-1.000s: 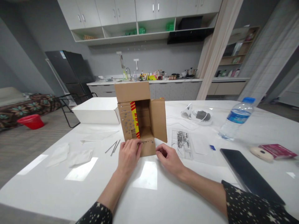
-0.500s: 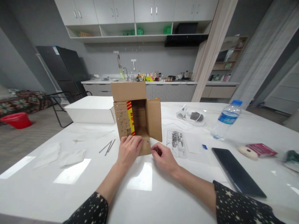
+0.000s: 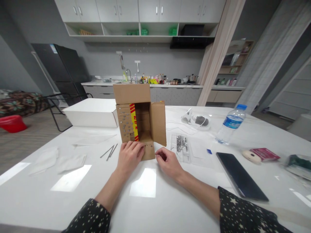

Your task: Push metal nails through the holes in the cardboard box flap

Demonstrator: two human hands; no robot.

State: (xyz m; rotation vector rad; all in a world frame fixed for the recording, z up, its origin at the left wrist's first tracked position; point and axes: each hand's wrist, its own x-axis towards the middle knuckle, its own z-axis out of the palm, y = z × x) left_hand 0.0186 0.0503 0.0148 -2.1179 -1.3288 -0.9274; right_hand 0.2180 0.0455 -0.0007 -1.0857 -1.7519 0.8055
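Several nails (image 3: 112,152) lie beside the carton (image 3: 158,123); whether the hands (image 3: 128,157) hold anything, I cannot tell.

Kitchen with fridge (image 3: 52,64) and cabinets (image 3: 121,11)

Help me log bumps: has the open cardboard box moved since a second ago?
No; against the white box beside it, the open cardboard box shows no visible shift.

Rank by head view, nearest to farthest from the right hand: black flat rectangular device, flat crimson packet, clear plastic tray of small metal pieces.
1. Clear plastic tray: just beyond the right hand, slightly to its right.
2. Black flat rectangular device: farther right.
3. Flat crimson packet: farthest right, beyond the device.
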